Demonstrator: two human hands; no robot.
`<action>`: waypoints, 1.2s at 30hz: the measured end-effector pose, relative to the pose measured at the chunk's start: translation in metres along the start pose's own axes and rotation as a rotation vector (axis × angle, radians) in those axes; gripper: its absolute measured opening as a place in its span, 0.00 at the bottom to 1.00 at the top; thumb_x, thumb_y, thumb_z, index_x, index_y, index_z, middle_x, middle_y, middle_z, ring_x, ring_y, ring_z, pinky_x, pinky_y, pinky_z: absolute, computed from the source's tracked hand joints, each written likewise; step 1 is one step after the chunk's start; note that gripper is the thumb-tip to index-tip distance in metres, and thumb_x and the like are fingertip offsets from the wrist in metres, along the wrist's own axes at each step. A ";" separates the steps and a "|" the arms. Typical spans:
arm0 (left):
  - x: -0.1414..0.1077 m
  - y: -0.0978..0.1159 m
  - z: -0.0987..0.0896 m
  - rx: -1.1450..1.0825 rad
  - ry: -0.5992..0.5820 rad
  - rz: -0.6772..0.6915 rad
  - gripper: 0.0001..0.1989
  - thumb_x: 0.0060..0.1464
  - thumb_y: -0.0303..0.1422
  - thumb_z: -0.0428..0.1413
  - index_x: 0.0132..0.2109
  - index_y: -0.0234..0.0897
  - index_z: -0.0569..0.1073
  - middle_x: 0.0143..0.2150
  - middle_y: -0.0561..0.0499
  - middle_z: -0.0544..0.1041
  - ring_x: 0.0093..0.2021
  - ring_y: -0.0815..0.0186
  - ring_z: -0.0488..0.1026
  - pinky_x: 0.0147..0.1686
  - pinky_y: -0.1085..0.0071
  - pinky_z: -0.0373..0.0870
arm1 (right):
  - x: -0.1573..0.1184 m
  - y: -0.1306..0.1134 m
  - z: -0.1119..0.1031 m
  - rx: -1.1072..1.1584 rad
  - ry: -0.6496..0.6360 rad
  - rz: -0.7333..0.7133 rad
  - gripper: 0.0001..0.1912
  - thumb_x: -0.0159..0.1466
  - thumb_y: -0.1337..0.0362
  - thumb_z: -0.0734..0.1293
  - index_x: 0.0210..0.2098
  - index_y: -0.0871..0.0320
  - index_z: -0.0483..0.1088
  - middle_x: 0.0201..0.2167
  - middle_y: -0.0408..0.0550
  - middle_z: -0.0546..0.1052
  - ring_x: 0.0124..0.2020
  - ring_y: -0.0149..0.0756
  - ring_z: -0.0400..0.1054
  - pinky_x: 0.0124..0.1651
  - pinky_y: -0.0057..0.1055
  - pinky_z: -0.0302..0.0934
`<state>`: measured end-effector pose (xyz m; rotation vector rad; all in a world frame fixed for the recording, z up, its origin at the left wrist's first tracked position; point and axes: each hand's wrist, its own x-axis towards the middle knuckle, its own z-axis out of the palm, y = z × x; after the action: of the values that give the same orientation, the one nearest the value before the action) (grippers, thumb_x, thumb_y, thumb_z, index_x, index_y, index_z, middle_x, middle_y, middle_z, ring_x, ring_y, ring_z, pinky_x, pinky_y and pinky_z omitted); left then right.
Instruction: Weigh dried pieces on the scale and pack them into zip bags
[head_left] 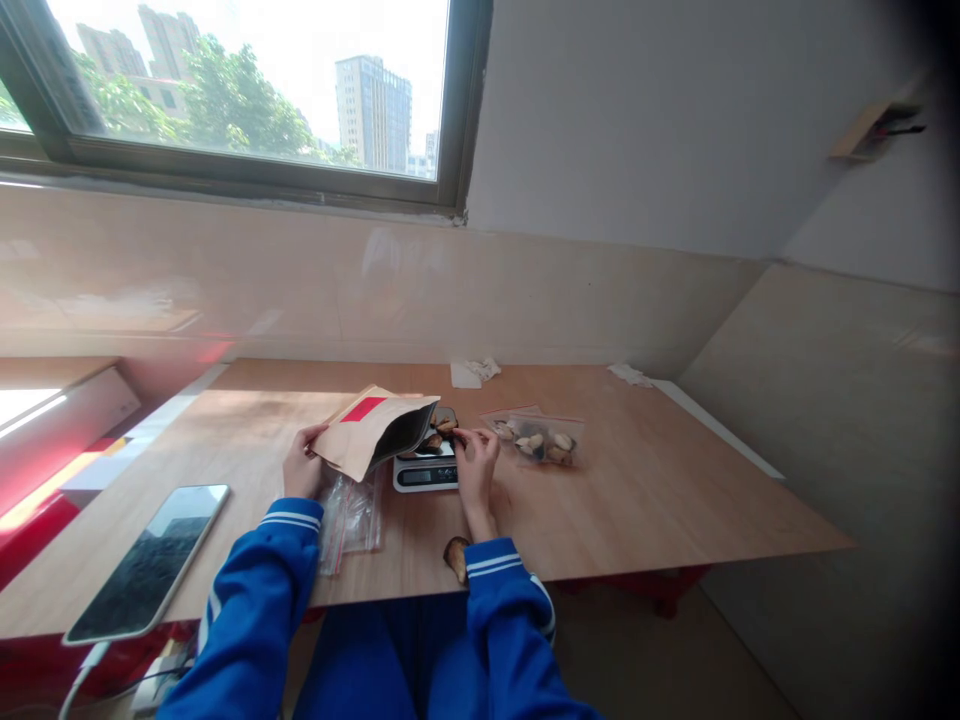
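A brown kraft paper bag (360, 440) with a red label is tilted, its dark mouth facing a small kitchen scale (425, 477). My left hand (301, 465) is closed on the bag's left end. Several dark brown dried mushroom pieces (433, 442) lie on the scale's platform. At the platform's right side, my right hand (477, 468) has its thumb and forefinger pinched at a mushroom piece; the fingertips are small in view. One loose dried mushroom (455, 560) rests near the table's front edge beside my right sleeve.
Clear zip bags (352, 520) lie under the kraft bag. A zip bag of mushroom pieces (536, 440) sits right of the scale. A phone (150, 565) with a plugged cable is at left. Crumpled tissue (487, 369) lies at the back of the wooden table (660, 500), against the wall.
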<state>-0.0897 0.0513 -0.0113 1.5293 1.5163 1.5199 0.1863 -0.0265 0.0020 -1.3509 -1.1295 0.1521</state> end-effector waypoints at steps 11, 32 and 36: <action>0.003 -0.009 0.001 0.013 -0.001 0.006 0.22 0.40 0.32 0.56 0.46 0.38 0.73 0.45 0.47 0.77 0.42 0.57 0.74 0.43 0.62 0.71 | 0.005 0.010 0.013 -0.015 -0.147 -0.046 0.18 0.60 0.73 0.55 0.45 0.59 0.70 0.43 0.52 0.72 0.47 0.38 0.64 0.53 0.38 0.58; 0.001 0.001 -0.003 0.200 0.071 0.010 0.20 0.42 0.30 0.54 0.46 0.43 0.74 0.41 0.50 0.79 0.49 0.51 0.72 0.58 0.51 0.55 | -0.006 -0.014 -0.051 0.086 -0.115 0.058 0.13 0.64 0.66 0.55 0.35 0.58 0.70 0.36 0.49 0.73 0.39 0.38 0.67 0.40 0.33 0.61; 0.000 0.001 -0.004 0.218 0.051 -0.021 0.23 0.42 0.31 0.55 0.49 0.43 0.73 0.44 0.50 0.78 0.50 0.52 0.72 0.57 0.54 0.58 | -0.041 -0.036 -0.080 0.018 -0.601 -0.033 0.10 0.64 0.64 0.60 0.41 0.53 0.72 0.41 0.48 0.71 0.45 0.39 0.65 0.49 0.36 0.60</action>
<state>-0.0930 0.0498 -0.0092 1.5982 1.7704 1.4297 0.2040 -0.1193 0.0232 -1.3035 -1.6409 0.5709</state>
